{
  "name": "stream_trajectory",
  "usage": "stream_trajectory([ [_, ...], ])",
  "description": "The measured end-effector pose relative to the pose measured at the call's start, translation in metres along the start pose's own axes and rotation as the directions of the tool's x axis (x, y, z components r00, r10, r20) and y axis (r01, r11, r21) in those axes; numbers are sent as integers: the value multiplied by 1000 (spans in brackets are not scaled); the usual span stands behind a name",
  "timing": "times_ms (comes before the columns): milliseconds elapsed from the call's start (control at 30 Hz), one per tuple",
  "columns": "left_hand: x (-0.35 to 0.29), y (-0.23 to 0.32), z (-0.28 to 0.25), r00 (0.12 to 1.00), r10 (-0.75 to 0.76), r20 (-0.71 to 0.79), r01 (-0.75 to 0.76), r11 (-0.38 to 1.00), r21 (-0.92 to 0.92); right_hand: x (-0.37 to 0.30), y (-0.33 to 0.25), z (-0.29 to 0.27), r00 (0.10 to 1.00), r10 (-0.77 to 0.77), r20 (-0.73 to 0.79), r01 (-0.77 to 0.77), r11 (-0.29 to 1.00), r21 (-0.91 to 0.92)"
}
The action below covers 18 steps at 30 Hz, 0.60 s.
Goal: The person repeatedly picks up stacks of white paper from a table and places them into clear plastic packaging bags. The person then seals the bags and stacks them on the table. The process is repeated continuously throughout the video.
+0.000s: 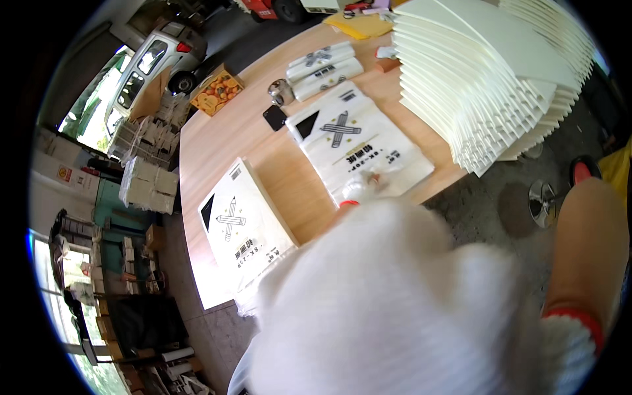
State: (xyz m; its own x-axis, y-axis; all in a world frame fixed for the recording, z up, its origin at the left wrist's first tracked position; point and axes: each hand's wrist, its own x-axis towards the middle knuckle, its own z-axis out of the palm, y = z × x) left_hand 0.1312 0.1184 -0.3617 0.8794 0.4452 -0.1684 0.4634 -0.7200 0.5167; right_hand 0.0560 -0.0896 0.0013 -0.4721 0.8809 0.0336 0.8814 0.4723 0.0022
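Pale wooden table point(217, 148), rounded edge. On its far right, a tall fanned stack of cream sheets point(454, 85). Nearer the middle, a pile of flat printed bags point(388, 141), long axis running from far left to near right; left of it, a filled white packet point(263, 210), lying roughly parallel, loose clear film at its near end.

The person's left hand point(363, 186), gloved, is at the near end of the bags, which stretch away from its fingers, ahead and slightly leftward. It is the nearer hand. Whether those fingers pinch or merely rest: cannot tell. Right hand point(388, 303), raised close to the lens (badly blurred, blocking much of the view); its finger state cannot be told either. Smallest noted: a dark phone point(274, 118), just beyond the bags.
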Motion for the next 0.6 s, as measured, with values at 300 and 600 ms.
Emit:
stream_trajectory([
  [300, -1, 2, -57, 996, 91, 3, -87, 954, -285, -18, 139, 104, 699, 627, 343, -708, 673, 214],
  [600, 23, 16, -64, 963, -89, -254, -197, 407, -892, -16, 179, 337, 256, 926, 276, -387, -164, 908],
])
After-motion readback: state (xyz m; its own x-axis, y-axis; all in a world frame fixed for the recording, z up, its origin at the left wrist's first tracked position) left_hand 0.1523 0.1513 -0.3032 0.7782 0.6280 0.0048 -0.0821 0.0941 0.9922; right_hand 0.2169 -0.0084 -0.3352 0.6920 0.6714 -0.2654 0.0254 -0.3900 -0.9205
